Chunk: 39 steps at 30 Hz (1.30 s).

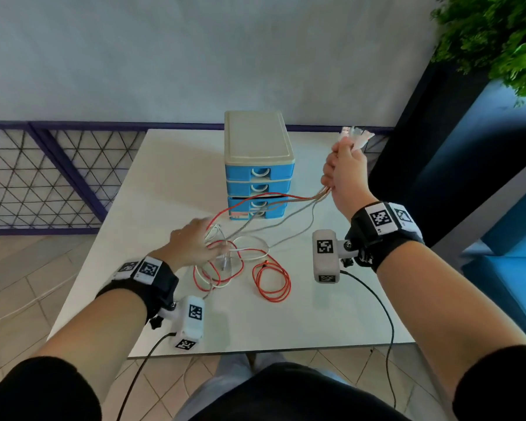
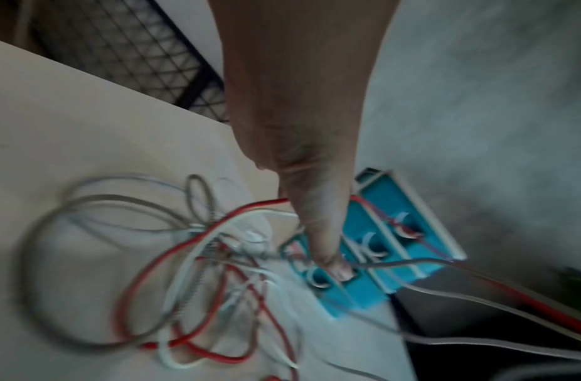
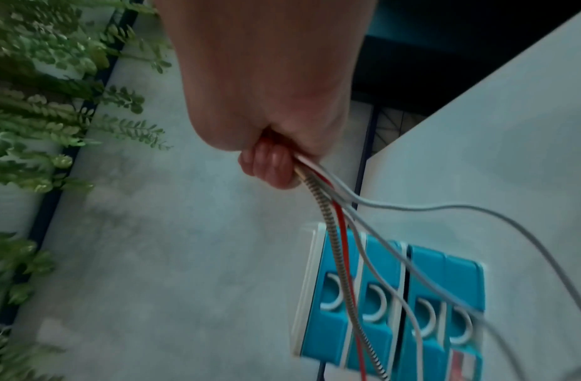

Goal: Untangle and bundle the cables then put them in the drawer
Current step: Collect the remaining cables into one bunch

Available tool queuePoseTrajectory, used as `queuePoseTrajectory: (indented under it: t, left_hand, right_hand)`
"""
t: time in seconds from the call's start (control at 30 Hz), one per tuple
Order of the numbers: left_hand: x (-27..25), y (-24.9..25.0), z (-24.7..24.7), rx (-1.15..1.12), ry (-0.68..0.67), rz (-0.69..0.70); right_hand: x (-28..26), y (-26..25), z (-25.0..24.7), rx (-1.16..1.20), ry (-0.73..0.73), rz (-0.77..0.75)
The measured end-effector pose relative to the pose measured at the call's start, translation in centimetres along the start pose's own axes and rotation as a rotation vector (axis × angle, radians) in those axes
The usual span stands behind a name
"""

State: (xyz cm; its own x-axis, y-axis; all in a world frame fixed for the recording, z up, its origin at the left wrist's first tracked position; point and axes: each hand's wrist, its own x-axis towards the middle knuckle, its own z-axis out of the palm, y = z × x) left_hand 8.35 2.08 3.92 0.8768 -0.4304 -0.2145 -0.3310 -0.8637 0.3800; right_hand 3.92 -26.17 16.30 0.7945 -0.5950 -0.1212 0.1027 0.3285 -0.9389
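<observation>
A tangle of red, white and grey cables lies on the white table, in front of a blue drawer unit with a beige top. One red cable loop lies to its right. My left hand rests flat on the tangle with its fingers straight; the left wrist view shows one straight finger above the blurred cables. My right hand is raised at the right, gripping several cable ends in a fist. The held strands run down past the drawers to the tangle.
A dark mesh railing runs along the left behind the table. Blue furniture and a green plant stand close on the right. The table's near edge is just in front of me, with tiled floor below.
</observation>
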Motion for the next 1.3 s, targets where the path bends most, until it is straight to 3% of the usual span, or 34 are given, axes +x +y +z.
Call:
queuePoseTrajectory:
  t: [0.1, 0.13, 0.3, 0.47, 0.57, 0.87, 1.0, 1.1, 1.3]
  left_hand:
    - [0.3, 5.8, -2.3, -0.089, 0.159, 0.279]
    - [0.3, 7.9, -2.8, -0.145, 0.143, 0.341]
    - [0.0, 13.5, -3.7, -0.485, -0.159, 0.441]
    - [-0.6, 14.3, -4.0, -0.751, -0.137, 0.459]
    - [-0.7, 14.0, -4.3, -0.814, -0.125, 0.418]
    - [-1.4, 10.3, -4.4, -1.008, -0.558, 0.193]
    - [-1.7, 9.1, -5.2, -0.873, -0.685, 0.167]
    - [-2.0, 8.6, -5.7, -0.776, -0.635, 0.119]
    - [0.1, 7.4, -5.0, -0.307, -0.23, 0.17]
  right_hand:
    - [-1.3, 1.4, 1.9, -0.018, -0.165, 0.084]
    - [-2.0, 1.8, 2.7, -0.038, -0.204, 0.092]
    - [-4.1, 1.8, 4.9, -0.081, -0.302, 0.009]
    - [-3.8, 1.2, 3.6, 0.278, -0.335, 0.155]
    - [-3.2, 1.5, 3.2, 0.357, -0.311, 0.152]
    - [-1.9, 0.6, 1.3, 0.258, -0.226, 0.145]
    - [-1.5, 0.5, 0.7, 0.239, -0.198, 0.132]
    - [-0.9, -0.1, -0.4, 0.206, -0.222, 0.169]
    - [-2.3, -0.1, -0.6, -0.101, -0.645, 0.464]
